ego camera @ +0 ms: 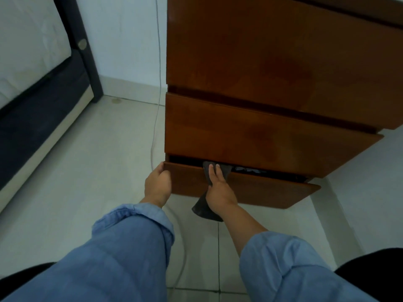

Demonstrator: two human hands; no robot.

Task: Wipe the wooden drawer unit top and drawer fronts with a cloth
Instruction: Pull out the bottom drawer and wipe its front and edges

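The work looks far along, as a judgement from where the hands are: they are down at the bottom drawer front of the wooden drawer unit, the lowest of the fronts, which stands pulled out a little with a dark gap above it. Whether the top and the upper fronts are already wiped cannot be told; their wood shows no clear mark either way. The right hand lies flat, fingers spread and pointing up, its grip pressing the dark cloth against the drawer front just under the top edge. Part of the cloth shows above the fingertips at the gap and a loose corner hangs below the wrist toward the floor. To the left of that grip, the left hand curls round the near corner of the same drawer, thumb on the upper edge, closed on the wood and steadying it. Both forearms reach forward and down, blue sleeves rolled back, wrists nearly straight. The stretch of front to the right of the cloth seems still to be covered.
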